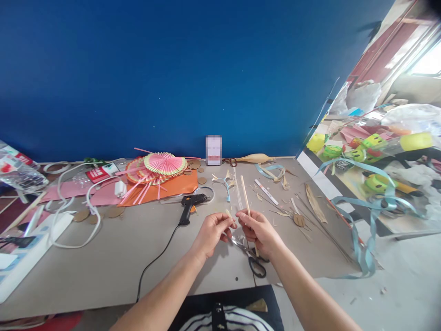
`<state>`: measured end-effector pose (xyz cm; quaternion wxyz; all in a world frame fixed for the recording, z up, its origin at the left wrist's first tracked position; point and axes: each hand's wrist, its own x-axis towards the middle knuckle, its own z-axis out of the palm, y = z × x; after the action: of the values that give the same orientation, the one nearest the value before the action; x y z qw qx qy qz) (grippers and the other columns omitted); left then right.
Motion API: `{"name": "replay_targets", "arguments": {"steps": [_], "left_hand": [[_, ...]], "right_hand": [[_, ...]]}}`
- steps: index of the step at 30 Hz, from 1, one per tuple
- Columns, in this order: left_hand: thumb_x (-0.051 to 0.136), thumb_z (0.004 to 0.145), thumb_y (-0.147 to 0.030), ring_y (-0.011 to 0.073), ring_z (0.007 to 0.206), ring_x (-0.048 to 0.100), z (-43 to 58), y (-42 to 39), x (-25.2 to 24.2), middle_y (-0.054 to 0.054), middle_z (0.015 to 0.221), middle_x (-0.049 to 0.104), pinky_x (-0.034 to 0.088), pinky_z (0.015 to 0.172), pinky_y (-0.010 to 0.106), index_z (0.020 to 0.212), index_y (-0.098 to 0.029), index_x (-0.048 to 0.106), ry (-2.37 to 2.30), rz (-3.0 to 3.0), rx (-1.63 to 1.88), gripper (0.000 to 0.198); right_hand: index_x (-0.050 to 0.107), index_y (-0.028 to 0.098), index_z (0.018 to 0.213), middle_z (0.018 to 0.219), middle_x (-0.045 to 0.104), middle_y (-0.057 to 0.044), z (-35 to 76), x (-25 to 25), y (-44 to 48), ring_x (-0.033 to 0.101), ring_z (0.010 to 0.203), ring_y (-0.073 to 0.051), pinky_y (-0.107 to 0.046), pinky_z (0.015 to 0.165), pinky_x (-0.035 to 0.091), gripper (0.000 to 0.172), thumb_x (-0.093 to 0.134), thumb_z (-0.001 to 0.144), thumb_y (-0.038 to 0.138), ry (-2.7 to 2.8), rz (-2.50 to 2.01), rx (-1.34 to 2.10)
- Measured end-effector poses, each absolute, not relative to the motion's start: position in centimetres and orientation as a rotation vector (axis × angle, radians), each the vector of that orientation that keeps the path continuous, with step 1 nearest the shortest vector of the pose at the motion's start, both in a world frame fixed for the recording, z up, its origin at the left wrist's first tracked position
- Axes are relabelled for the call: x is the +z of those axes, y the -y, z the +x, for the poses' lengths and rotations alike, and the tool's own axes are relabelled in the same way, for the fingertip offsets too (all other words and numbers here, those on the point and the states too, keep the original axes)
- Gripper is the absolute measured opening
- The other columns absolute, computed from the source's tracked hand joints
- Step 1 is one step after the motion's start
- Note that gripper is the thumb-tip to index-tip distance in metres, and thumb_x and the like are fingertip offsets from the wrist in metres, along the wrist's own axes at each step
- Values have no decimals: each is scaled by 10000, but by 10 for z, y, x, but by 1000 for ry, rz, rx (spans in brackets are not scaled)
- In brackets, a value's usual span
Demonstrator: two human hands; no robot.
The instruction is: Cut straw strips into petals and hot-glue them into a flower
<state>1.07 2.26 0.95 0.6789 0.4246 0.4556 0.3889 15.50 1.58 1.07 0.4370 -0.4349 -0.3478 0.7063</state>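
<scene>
My right hand (259, 230) is closed round a thin wooden stick (245, 195) that points up and away from me. My left hand (213, 229) pinches a small pale strip (228, 214) just left of the stick, fingertips nearly touching the right hand. Under both hands a pair of scissors (253, 260) with black handles lies on the grey table (103, 271). A black glue gun (190, 205) rests just beyond my left hand, its black cord trailing toward the table's front edge.
Pink pleated paper fans (161, 164) lie on an orange sheet (172, 188) at the back. White cable (82, 207) and a power strip (24, 255) sit left. Dry leaf strips (315, 204), blue ribbon (365, 248) and colourful items (375, 151) crowd the right. A blue wall (172, 69) stands behind.
</scene>
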Motion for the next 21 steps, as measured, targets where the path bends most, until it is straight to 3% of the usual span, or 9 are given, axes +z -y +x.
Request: {"name": "replay_targets", "arguments": {"steps": [5, 11, 17, 21], "left_hand": [[606, 653, -303, 66, 449, 453, 12, -22, 11, 12, 617, 575, 338, 393, 178, 644, -116, 580, -1014, 1026, 785, 189], [603, 616, -209, 70, 462, 444, 11, -18, 6, -11, 587, 545, 356, 403, 177, 669, -137, 567, -1056, 994, 794, 96], [595, 641, -266, 85, 518, 481, 13, -14, 3, 12, 650, 561, 369, 407, 171, 675, -138, 558, -1038, 927, 843, 137], [611, 641, -318, 85, 523, 485, 14, -13, 0, 14, 646, 556, 373, 415, 169, 671, -131, 567, -1032, 907, 894, 194]], "right_hand": [[505, 154, 681, 431, 449, 75, 150, 18, -24, 231, 328, -11, -171, 327, 108, 211, 630, 658, 323, 1048, -1207, 1698], [444, 177, 607, 352, 257, 134, 145, 15, -29, 153, 312, -8, -173, 334, 100, 239, 647, 598, 303, 826, -1170, 1706], [448, 170, 615, 463, 436, 85, 142, 12, -27, 191, 313, 1, -179, 332, 90, 254, 661, 589, 307, 764, -1125, 1692], [431, 175, 617, 460, 388, 91, 143, 11, -27, 179, 328, -9, -185, 343, 106, 267, 632, 628, 349, 815, -1148, 1651]]}}
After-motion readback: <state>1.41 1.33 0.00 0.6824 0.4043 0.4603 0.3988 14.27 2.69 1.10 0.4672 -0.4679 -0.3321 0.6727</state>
